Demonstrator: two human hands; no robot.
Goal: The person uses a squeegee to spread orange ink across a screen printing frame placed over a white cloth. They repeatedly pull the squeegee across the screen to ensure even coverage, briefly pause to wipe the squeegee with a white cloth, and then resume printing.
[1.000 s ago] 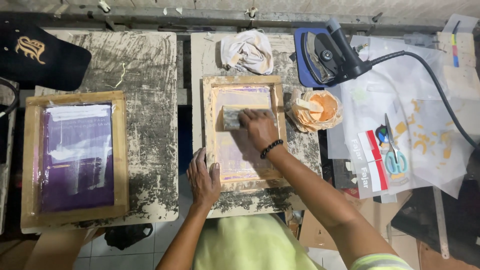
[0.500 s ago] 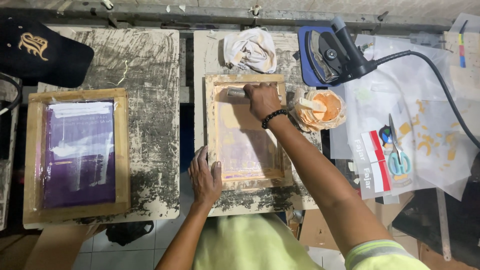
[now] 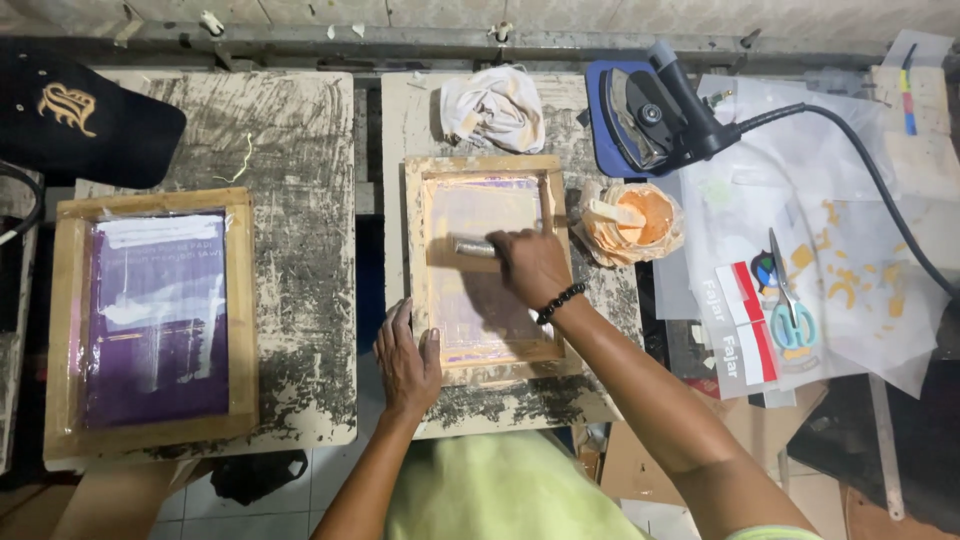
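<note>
A wooden screen frame (image 3: 416, 262) with pale orange ink on its mesh lies on the middle printing board. My right hand (image 3: 530, 265) grips a squeegee (image 3: 474, 247) pressed across the mesh at about mid height; a black bead bracelet is on that wrist. Flat on the frame's near left corner rests my left hand (image 3: 405, 358), holding the frame down. An open container of orange ink (image 3: 630, 220) with a pale stick in it stands just right of the frame.
A second wooden screen frame (image 3: 150, 320) with purple mesh lies on the left board. A crumpled white rag (image 3: 495, 105) and a blue iron (image 3: 645, 115) with a black cord sit at the back. Scissors (image 3: 790, 300) lie on paper sheets at the right. A black cap (image 3: 70, 115) is far left.
My right hand pushed the squeegee to the far end of the mesh, then drew it back toward me to mid frame. The left hand stayed on the frame's corner.
</note>
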